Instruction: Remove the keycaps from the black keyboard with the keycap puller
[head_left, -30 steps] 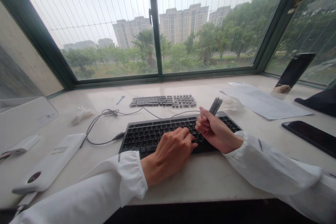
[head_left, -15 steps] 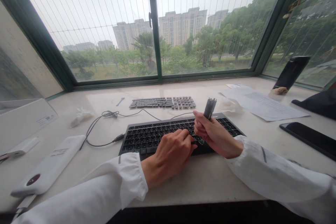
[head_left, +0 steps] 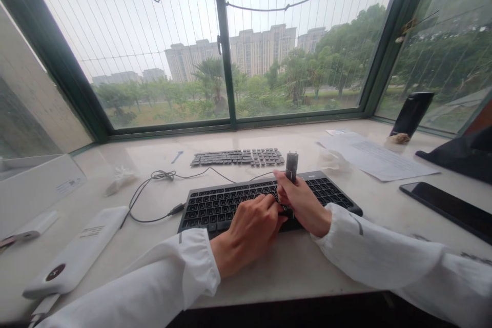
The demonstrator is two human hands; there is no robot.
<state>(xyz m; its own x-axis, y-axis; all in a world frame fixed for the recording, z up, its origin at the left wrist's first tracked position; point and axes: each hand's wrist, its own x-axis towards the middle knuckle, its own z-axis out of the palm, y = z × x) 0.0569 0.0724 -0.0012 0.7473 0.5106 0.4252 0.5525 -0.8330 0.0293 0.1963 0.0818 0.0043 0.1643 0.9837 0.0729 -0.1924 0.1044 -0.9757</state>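
A black keyboard (head_left: 217,206) lies in front of me, its key positions bare of caps. My left hand (head_left: 249,230) rests on its lower middle, fingers curled and pinched around something dark that I cannot make out. Just beside it, my right hand (head_left: 303,202) is wrapped in a fist round an upright black tool (head_left: 292,165). The tool's notched top sticks out above the thumb, while its lower end is hidden by the hands. Behind the keyboard, loose dark keycaps (head_left: 238,157) are laid out in rows.
A black cable (head_left: 144,220) runs from the keyboard's left side. Further left are a white power bank (head_left: 82,248), a white box (head_left: 42,184) and crumpled plastic (head_left: 121,179). To the right lie paper sheets (head_left: 369,154) and a phone (head_left: 449,207). A window (head_left: 232,125) stands behind.
My right hand has moved left, closer to my left hand, and the tool has gone from tilted to nearly upright. The left hand stays at about the same spot. The view has shifted slightly.
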